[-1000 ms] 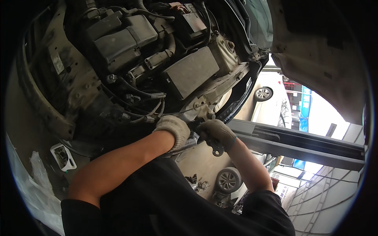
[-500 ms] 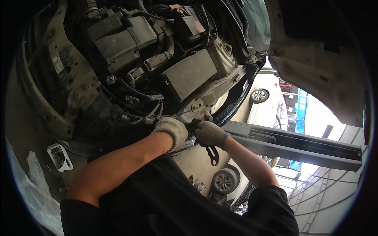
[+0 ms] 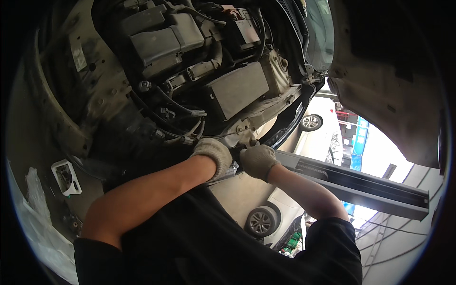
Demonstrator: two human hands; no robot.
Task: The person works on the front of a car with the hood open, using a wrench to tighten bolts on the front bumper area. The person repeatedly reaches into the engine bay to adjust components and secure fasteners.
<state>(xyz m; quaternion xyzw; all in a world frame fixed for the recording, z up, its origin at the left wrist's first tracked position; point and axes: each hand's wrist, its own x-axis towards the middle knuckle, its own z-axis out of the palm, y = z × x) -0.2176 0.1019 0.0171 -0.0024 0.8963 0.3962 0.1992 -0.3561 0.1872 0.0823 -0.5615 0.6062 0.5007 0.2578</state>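
At engine bay rim (image 3: 271,106), gloved hands (image 3: 212,156) (image 3: 258,162) side by side

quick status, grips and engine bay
Left grip and right grip gloved, close together at engine bay edge. What they hold: hidden. Cables just beyond left grip.

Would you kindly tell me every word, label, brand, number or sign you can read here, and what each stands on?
No text is clear enough to quote.
Blue banner in the background: pale marks, too blurred.
Pale label on the dusty metal panel: too small.
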